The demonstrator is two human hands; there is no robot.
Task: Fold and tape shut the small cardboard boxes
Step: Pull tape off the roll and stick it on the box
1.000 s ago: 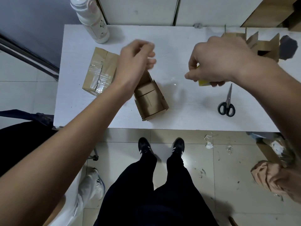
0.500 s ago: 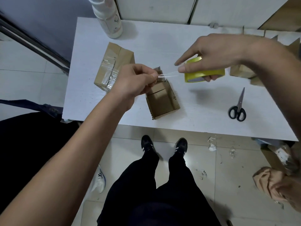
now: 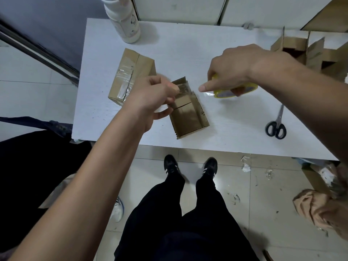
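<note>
A white table (image 3: 188,40) stands on a floor of pale tiles (image 3: 263,194) with grey grout lines. White cabinet doors (image 3: 178,8) rise behind its far edge, split by 2 dark vertical gaps. At the far left, a dark panel (image 3: 47,21) meets a black metal rail (image 3: 37,51). Light glares off the tile near the table.

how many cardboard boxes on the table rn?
At least 3. A taped box lies back left. An unsealed box sits centre, under the left hand. Open-flapped cardboard at the far right may be several boxes, partly behind the right arm.
</note>
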